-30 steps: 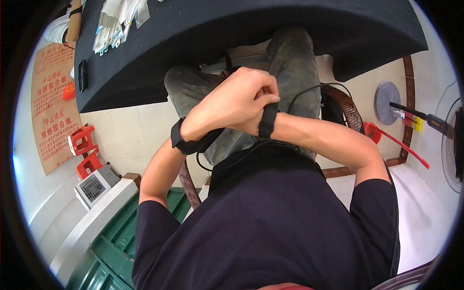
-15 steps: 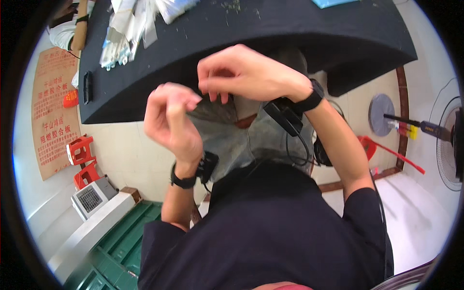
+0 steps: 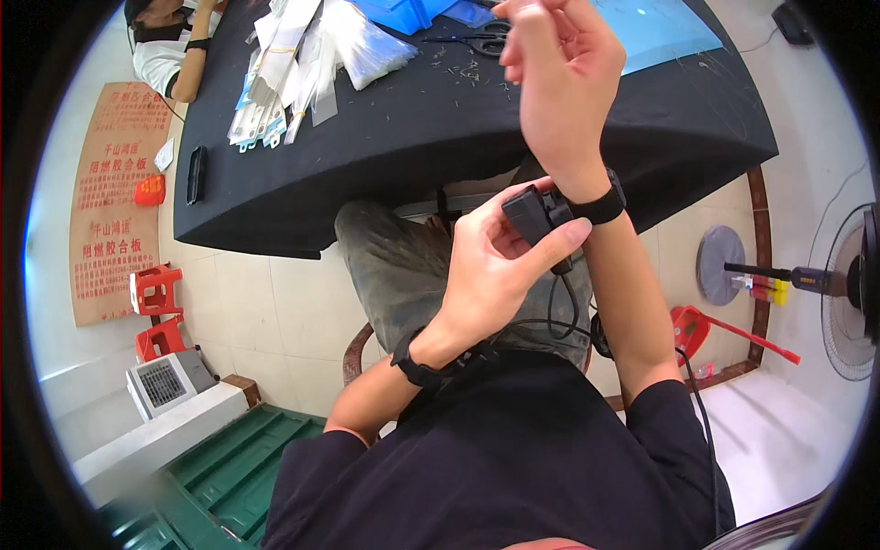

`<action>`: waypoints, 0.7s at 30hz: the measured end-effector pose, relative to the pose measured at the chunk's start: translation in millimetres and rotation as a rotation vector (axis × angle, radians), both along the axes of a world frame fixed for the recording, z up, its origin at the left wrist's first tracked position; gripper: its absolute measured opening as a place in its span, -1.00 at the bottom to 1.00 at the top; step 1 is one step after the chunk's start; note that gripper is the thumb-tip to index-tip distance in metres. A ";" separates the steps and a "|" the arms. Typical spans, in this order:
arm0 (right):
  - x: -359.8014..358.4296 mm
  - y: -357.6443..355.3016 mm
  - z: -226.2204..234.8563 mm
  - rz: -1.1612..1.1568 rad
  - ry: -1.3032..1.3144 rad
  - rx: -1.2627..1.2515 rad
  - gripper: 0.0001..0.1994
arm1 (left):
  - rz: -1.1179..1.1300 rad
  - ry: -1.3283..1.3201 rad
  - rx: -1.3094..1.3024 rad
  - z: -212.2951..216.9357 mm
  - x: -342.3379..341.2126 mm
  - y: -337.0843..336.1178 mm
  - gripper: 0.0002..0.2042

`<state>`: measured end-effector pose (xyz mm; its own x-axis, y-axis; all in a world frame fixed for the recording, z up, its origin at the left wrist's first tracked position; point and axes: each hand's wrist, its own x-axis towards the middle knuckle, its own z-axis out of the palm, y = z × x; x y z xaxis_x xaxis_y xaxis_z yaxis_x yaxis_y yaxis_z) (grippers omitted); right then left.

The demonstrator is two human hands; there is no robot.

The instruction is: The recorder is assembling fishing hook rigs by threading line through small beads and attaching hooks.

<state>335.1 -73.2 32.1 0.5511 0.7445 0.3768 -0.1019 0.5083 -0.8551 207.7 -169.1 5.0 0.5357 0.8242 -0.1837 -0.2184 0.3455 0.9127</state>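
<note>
My left hand [image 3: 490, 266] reaches across to my right wrist. Its thumb and fingers close round a small black box-shaped device [image 3: 532, 216], which is fixed to a black wrist strap [image 3: 605, 203] and has a cable hanging from it. My right hand [image 3: 568, 101] is raised over the table's near edge with its fingers loosely bent and apart, and nothing shows in it. Another black strap [image 3: 417, 367] circles my left wrist. Past my right fingers lie black-handled scissors [image 3: 490, 38], partly covered by the hand.
Clear plastic bags [image 3: 362, 46] and packaged strips [image 3: 261, 115] lie on the black-covered table [image 3: 394, 137]. A blue bin [image 3: 394, 11] and light blue sheet [image 3: 665, 37] are farther back. Another person's arm [image 3: 192, 60] rests at the far left. A fan [image 3: 848, 293] stands right.
My left hand has moved right and taken hold of the device at my right wrist. My right hand has risen and turned. The view has shifted, bringing more of the table into sight.
</note>
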 end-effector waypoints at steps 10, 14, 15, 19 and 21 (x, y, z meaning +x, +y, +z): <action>25.2 -3.2 28.6 -0.787 -1.021 0.695 -0.93 | -0.194 0.073 0.117 0.9 -1.8 0.6 -0.59; 24.6 -4.2 25.5 -0.462 -0.694 0.370 -0.91 | -0.274 0.255 0.246 0.2 2.5 -4.1 -0.69; 25.8 -7.4 23.1 -0.274 -0.342 0.245 -0.90 | -0.248 0.231 0.222 1.3 5.0 -7.3 -0.71; 31.1 -17.7 23.2 0.106 0.145 0.059 -0.86 | -0.221 0.143 0.131 7.1 12.1 -16.4 -0.75; 28.5 -24.1 34.4 0.222 0.109 0.077 -0.89 | -0.220 0.122 0.120 10.8 11.5 -10.5 -0.76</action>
